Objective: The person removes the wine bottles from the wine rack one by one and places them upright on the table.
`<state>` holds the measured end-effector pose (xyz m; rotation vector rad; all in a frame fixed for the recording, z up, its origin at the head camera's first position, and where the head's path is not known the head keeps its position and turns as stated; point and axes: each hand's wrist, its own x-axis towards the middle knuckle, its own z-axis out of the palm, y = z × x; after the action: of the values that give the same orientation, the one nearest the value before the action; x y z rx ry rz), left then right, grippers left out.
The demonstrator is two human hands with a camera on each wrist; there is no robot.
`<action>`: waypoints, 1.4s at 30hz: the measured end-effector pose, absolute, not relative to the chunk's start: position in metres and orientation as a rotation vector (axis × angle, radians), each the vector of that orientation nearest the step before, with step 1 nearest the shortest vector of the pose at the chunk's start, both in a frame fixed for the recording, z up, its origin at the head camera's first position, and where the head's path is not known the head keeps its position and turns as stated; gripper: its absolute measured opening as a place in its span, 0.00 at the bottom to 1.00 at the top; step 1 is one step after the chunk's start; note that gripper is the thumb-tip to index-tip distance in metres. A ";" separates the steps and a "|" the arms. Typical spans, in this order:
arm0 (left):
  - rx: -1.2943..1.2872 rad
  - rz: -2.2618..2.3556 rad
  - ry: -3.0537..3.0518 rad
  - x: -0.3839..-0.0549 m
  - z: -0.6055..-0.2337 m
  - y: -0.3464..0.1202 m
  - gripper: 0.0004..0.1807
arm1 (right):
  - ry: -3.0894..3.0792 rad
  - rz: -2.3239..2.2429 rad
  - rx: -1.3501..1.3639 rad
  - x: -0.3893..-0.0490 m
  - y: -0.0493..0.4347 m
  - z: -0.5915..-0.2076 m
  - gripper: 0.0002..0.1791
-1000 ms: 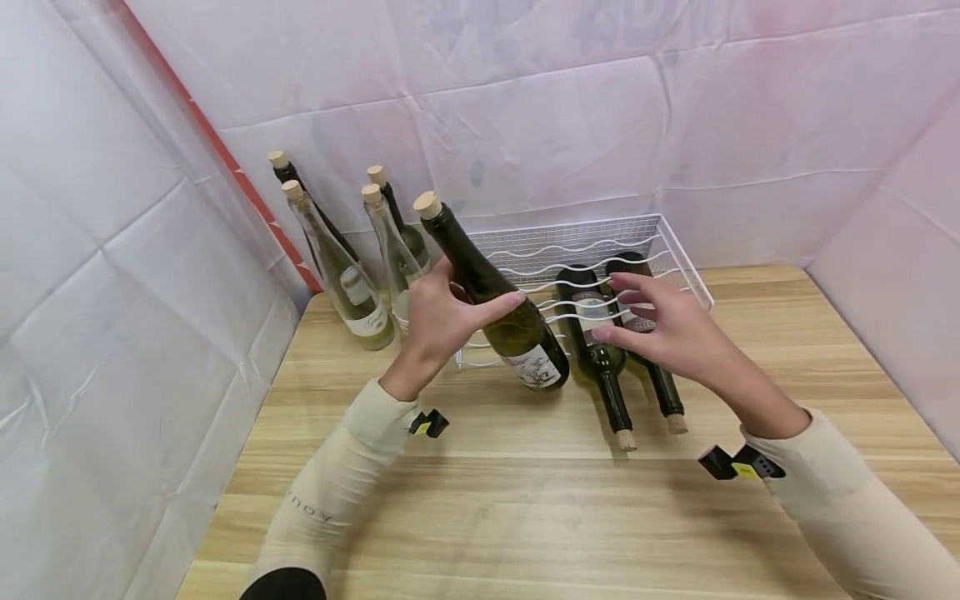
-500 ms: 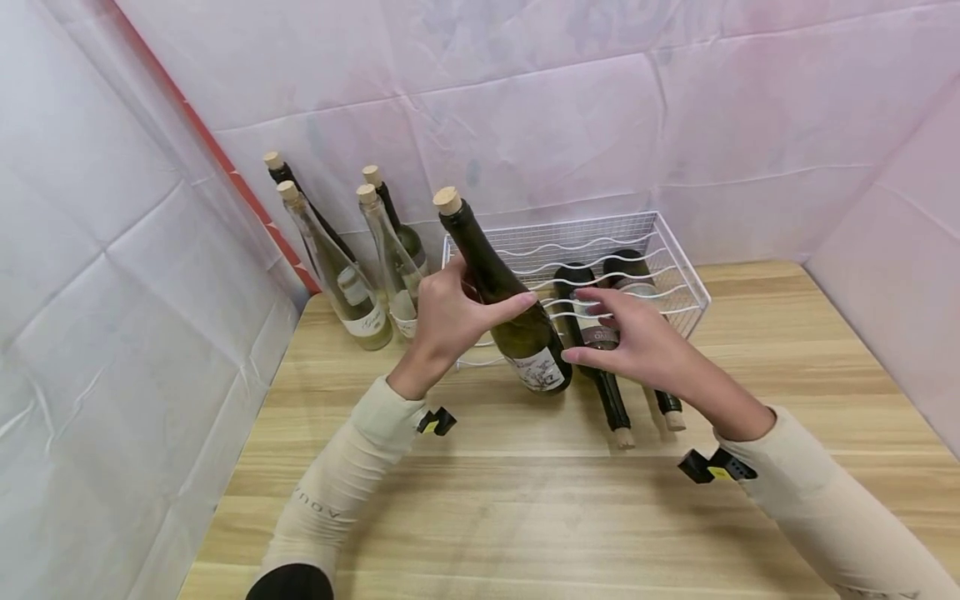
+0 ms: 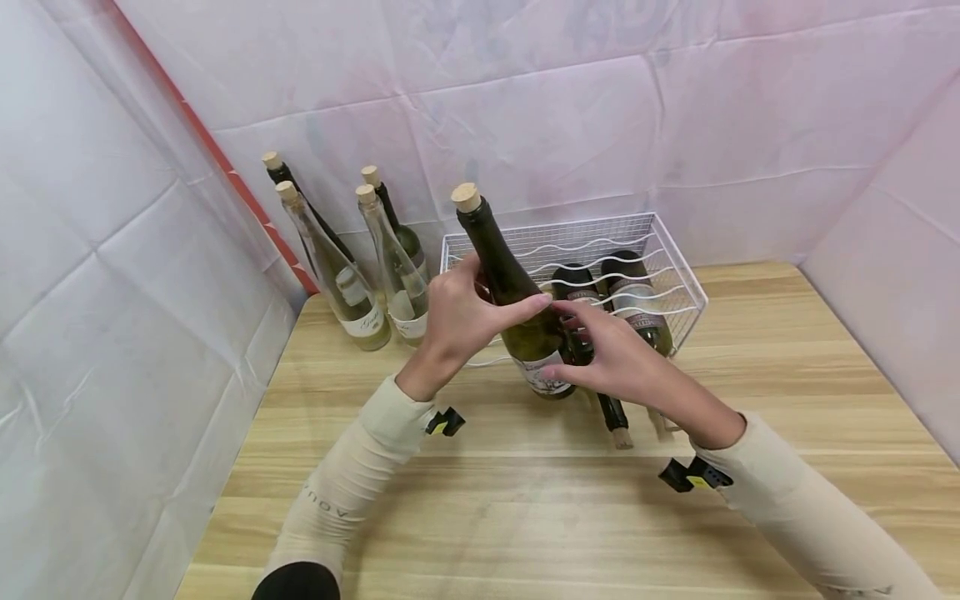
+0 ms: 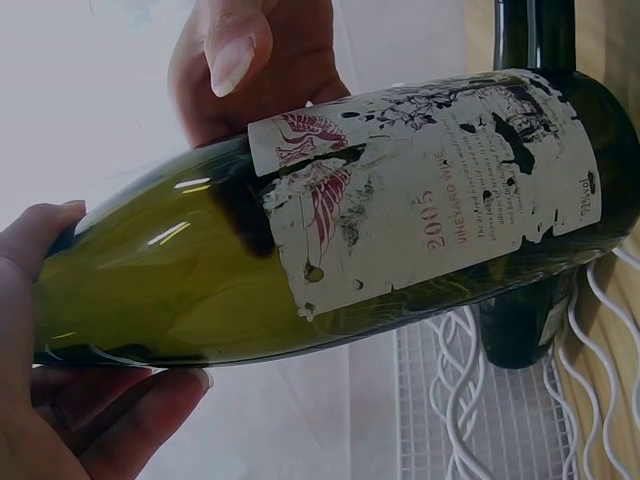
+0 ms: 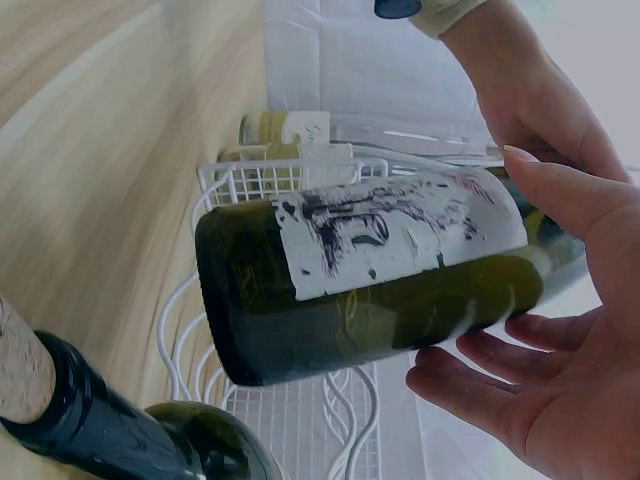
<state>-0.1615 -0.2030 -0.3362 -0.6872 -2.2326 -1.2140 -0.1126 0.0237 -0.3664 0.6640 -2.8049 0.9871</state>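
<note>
My left hand grips a dark green corked wine bottle around its shoulder. The bottle is tilted, neck up to the left, above the front of a white wire rack. Its torn white label faces the left wrist camera. My right hand is around the lower part of this bottle, fingers loosely bent; the thumb looks apart from the glass in the left wrist view. Two dark bottles lie in the rack, a nearer one and one farther right, corks forward.
Left of the rack stand several corked bottles: two clear ones in front and two dark ones behind. The wooden table meets white sheet walls at the back and sides.
My left hand has carried the bottle slightly right, and the bottle stands more upright. My right hand has moved left from over the lying bottles to the held bottle's lower body.
</note>
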 end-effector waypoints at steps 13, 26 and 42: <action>-0.686 -1.160 -2.222 -0.162 -0.334 -0.195 0.30 | -2.730 0.962 0.585 -0.114 0.011 -0.372 0.54; -0.672 -1.196 -2.226 -0.161 -0.333 -0.190 0.31 | -2.613 0.886 0.571 -0.113 0.008 -0.379 0.51; -0.753 -1.288 -2.200 -0.159 -0.335 -0.189 0.26 | -2.587 0.850 0.535 -0.114 0.014 -0.371 0.49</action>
<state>-0.1594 -0.1885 -0.3346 -0.7530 -2.2004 -1.2879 -0.1137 0.0142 -0.3706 0.5348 -2.5867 0.8502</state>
